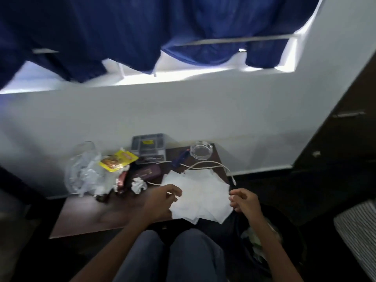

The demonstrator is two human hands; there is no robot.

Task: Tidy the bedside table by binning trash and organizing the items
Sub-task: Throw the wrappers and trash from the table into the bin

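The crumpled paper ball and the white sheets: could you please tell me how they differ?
The paper ball is crumpled tight and small; the white sheets lie flat and spread far wider. The paper ball sits wholly on the table; the white sheets overhang its front edge. Both are white paper.

Clearance on bedside table (91, 212): front-left open, back and right crowded.

Bare wood along the near-left part of the top gives entry from the front edge. The left rear is blocked by a clear plastic bag (85, 171), yellow snack packet (118, 162), crumpled tissue (138, 185) and dark case (146, 173), packed close together. The grey box (149, 146) and glass ashtray (201, 152) stand at the back by the wall, with a blue item (181, 159) in the gap between them. White sheets (199, 196) cover the near-right corner and overhang the edge; a cable (203, 164) loops across their far side. The bin (284, 224) sits low, just right of the table.
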